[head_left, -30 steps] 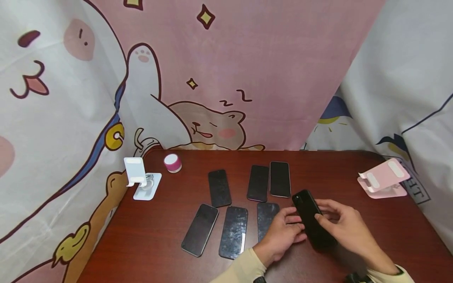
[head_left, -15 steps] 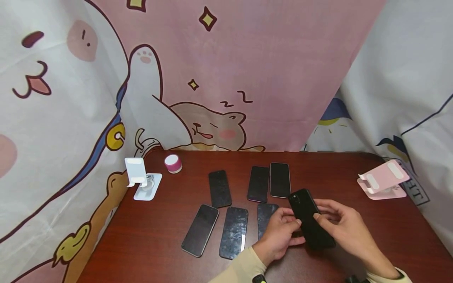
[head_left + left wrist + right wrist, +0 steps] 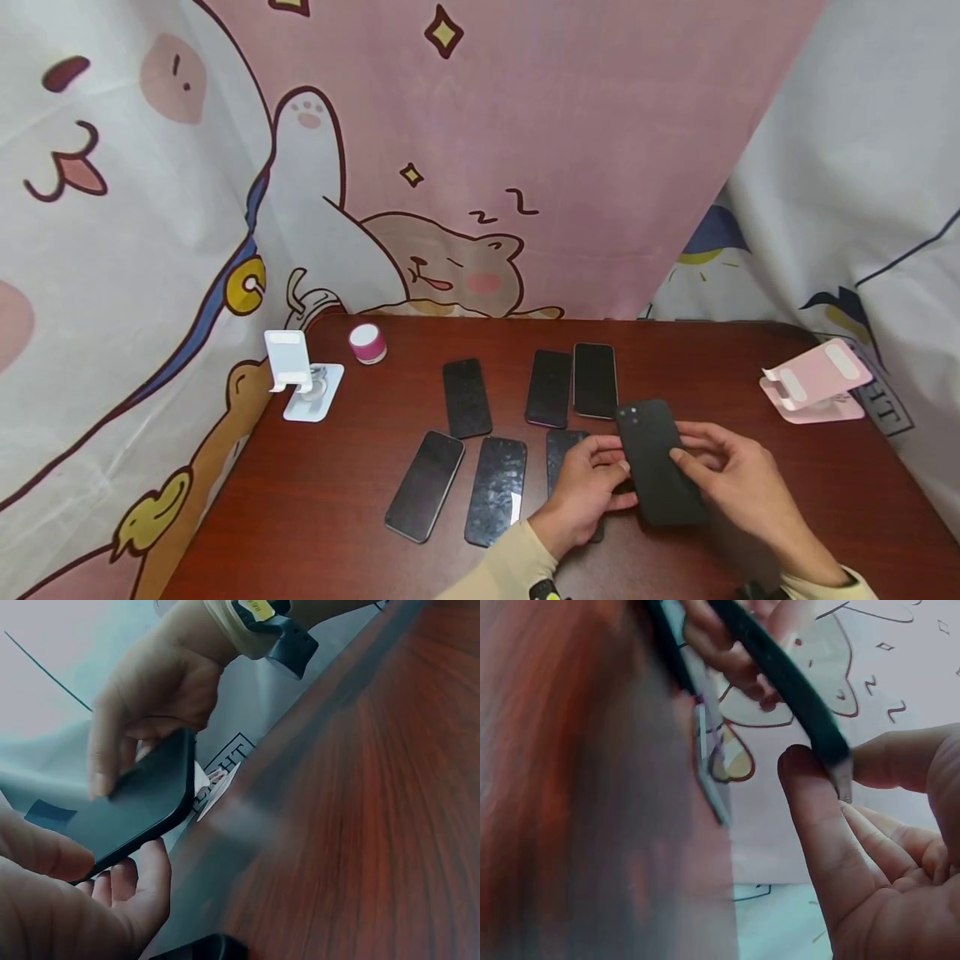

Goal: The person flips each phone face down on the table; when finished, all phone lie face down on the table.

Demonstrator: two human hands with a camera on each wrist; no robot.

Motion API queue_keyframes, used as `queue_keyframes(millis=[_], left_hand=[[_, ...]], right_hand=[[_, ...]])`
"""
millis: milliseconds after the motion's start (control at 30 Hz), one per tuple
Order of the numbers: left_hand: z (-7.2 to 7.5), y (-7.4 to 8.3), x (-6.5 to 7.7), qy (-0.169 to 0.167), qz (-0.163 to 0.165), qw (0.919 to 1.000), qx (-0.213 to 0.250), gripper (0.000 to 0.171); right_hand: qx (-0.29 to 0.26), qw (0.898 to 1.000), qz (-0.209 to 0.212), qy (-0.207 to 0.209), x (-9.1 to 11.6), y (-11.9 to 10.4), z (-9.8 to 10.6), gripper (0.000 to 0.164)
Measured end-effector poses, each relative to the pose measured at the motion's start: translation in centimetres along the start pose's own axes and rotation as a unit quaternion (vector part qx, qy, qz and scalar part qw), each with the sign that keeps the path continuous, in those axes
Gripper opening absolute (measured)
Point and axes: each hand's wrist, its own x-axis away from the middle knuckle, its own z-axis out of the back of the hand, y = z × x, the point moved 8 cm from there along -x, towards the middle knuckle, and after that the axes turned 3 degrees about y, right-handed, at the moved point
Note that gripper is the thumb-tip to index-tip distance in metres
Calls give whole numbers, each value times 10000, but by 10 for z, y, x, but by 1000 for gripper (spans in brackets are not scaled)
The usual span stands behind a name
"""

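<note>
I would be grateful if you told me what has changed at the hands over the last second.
The held phone has turned, so its back shows broader and lighter in the head view. The left hand, whose fingers lay beside its edge, now pinches that edge. Unchanged: the right hand gripping the phone, the six other phones, the white stand, the pink stand and the round pink container.

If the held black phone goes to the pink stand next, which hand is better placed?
Probably the right hand: it grips the black phone on the side nearer the pink stand. The left hand also pinches the phone, but on the far side.
</note>
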Motion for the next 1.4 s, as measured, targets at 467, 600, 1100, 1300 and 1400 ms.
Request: queue_keyframes(millis=[467,600,1100,1300,1400], left_hand=[[-6,5,12,-522,-272,9928,-1046,49],[-9,10,16,-654,-516,9837,-1595,54],[-11,11,19,-908,-256,9495,-2993,57],[-10,12,17,-1283,-71,9511,-2810,58],[-7,14,16,-1468,-13,9528,-2658,58]], right_hand=[[406,9955,-677,-530,-6,41,-16,49],[395,9949,-687,-624,-8,45,-20,50],[782,9912,-704,-809,-11,49,-25,43],[713,9893,-828,-967,-11,51,-26,43],[777,9887,-829,-983,-13,50,-25,45]])
